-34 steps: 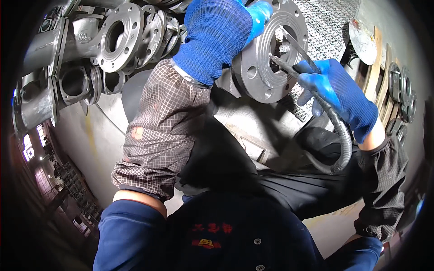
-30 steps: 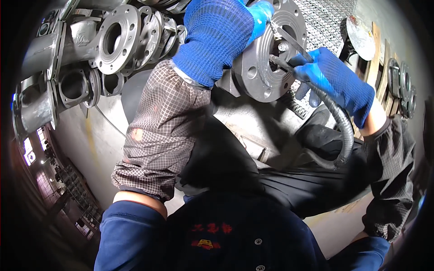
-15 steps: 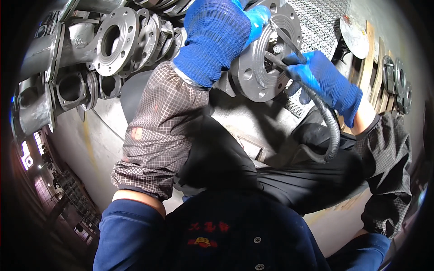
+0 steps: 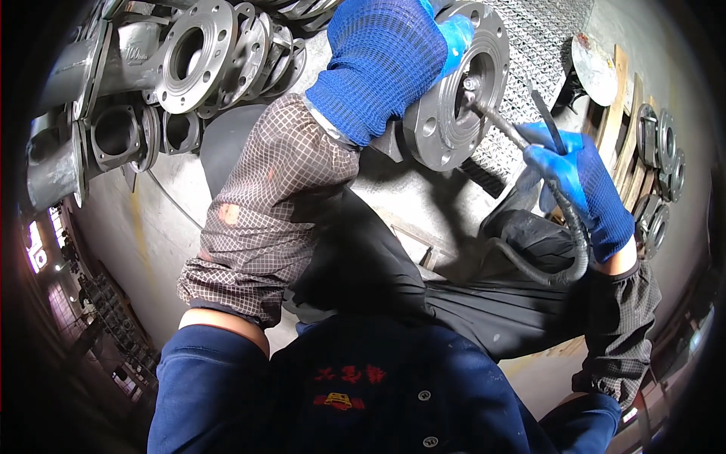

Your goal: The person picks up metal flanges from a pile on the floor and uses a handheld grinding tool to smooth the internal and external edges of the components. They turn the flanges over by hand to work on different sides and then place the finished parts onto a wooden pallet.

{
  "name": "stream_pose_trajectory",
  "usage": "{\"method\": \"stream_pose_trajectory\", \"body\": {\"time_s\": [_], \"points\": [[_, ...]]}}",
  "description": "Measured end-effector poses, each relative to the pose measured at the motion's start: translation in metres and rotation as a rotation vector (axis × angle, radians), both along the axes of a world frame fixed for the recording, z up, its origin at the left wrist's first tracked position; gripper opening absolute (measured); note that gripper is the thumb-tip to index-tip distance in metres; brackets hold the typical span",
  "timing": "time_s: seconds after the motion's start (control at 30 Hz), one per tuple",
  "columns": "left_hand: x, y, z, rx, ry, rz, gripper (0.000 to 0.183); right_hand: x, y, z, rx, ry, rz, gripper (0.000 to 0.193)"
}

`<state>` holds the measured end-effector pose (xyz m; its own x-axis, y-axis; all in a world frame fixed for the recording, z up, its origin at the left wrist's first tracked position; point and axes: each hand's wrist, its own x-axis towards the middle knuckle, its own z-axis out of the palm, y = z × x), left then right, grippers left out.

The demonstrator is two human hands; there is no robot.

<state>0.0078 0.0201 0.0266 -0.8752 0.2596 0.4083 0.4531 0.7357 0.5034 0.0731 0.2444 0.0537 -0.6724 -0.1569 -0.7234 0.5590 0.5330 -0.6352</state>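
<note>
My left hand (image 4: 386,57), in a blue knit glove, grips the top of a grey cast metal flange part (image 4: 446,113) and holds it tilted toward me. My right hand (image 4: 578,185), also in a blue glove, is closed around a thin air tool (image 4: 503,129) whose tip sits in the flange's central bore. A black hose (image 4: 563,253) runs from the tool down past my right wrist and loops over my dark apron (image 4: 484,303).
Several grey flanged castings (image 4: 193,49) are stacked at the upper left. A patterned metal plate (image 4: 533,45) lies behind the flange. Round flanges (image 4: 658,144) lean on wooden boards at the right. Pale concrete floor (image 4: 162,227) shows at the left.
My right hand has drawn back to the right and down, pulling the tool partly out of the flange's bore. The left hand and the flange have shifted slightly upward.
</note>
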Motion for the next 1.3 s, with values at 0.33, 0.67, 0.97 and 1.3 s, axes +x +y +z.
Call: {"method": "stream_pose_trajectory", "body": {"time_s": [0.33,0.67,0.97,1.3], "points": [[-0.002,0.001,0.0,0.008,0.103,-0.035,0.017,0.008,0.021,-0.016,-0.08,0.077,-0.046,0.038],[0.0,0.005,0.013,0.107,-0.109,0.006,0.017,0.016,0.034,-0.04,-0.052,0.097,-0.067,0.04],[-0.005,0.0,0.005,0.094,-0.037,-0.071,0.02,0.016,0.033,-0.044,-0.024,0.109,-0.072,0.04],[-0.002,-0.006,0.012,-0.004,0.012,-0.053,0.019,0.014,0.028,-0.041,-0.054,0.145,-0.101,0.039]]}}
